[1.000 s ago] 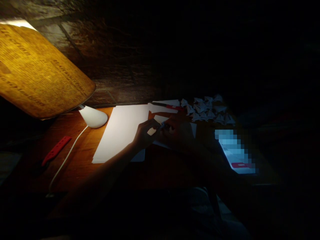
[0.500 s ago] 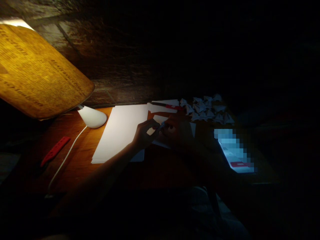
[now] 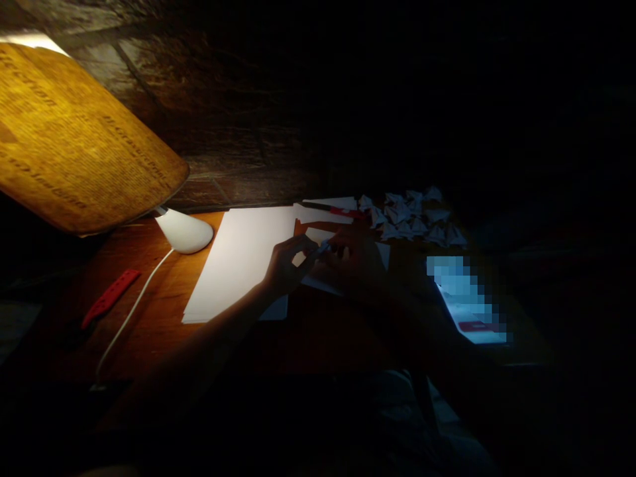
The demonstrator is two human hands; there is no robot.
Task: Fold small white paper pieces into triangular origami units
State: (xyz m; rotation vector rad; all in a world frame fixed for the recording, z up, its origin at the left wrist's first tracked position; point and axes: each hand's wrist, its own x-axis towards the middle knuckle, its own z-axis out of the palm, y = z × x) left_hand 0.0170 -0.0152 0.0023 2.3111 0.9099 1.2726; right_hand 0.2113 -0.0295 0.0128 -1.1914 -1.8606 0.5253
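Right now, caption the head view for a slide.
By a lit lamp, left hand and right hand hold a small pale piece near folded paper shapes.

Bare left hand and forearm, bare right hand, dim bluish lap clothing.

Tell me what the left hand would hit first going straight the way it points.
Probably the right hand, just beyond the fingertips of the left hand, with a small pale piece held between the two. Depth is hard to judge in this dim light.
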